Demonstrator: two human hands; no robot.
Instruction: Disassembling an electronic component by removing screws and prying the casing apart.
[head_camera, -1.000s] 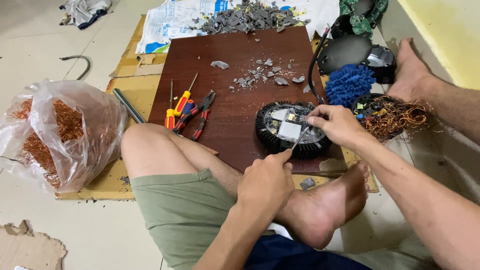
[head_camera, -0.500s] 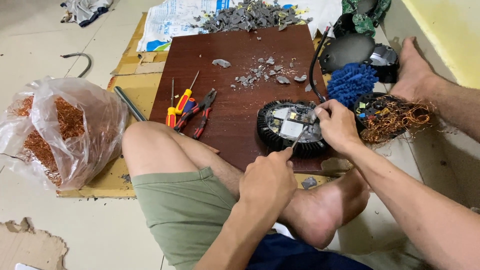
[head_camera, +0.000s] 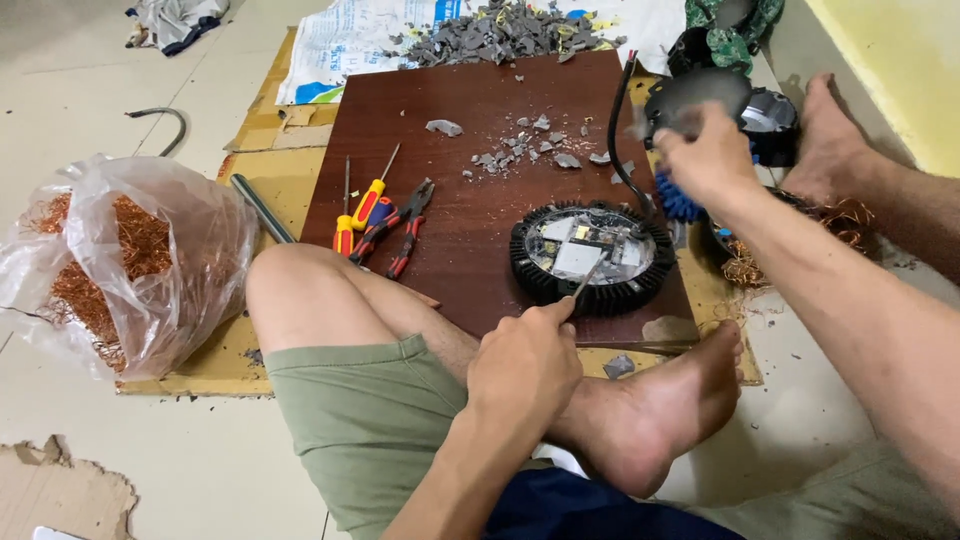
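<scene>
- Watching the head cam feed here. The work in hand looks like prying at the guts of the round black finned housing (head_camera: 592, 258), which sits on the near right part of the dark brown wooden board (head_camera: 470, 200).
- My read on the step: the pale circuit board (head_camera: 580, 250) inside the housing is being levered loose.
- The left hand (head_camera: 525, 360) is fisted tight round a thin metal tool (head_camera: 590, 275), whose tip pokes in over the near rim of the housing.
- The right hand (head_camera: 705, 160) is up off the board and motion-blurred, just in front of a black dome-shaped cover (head_camera: 700, 95). I honestly can't tell if it's gripping anything.
- Nothing is steadying the housing, so I'd say any more levering calls for a hand on its rim, or it'll skate around.
- Other tools are on the board's left: yellow-and-red handled screwdrivers (head_camera: 365, 205) and red-handled pliers (head_camera: 400, 225).
- Clutter: grey broken plastic chips (head_camera: 520, 150) sit scattered just beyond the housing, with a bigger pile (head_camera: 500, 30) at the far edge.
- A black cable (head_camera: 615, 130) curves down to the housing's far right side, where it could snag.
- A clear plastic bag of copper wire (head_camera: 130, 260) sits well off left.
- A bare foot (head_camera: 650, 420) is tucked just under the board's near edge, close to that tool tip.
</scene>
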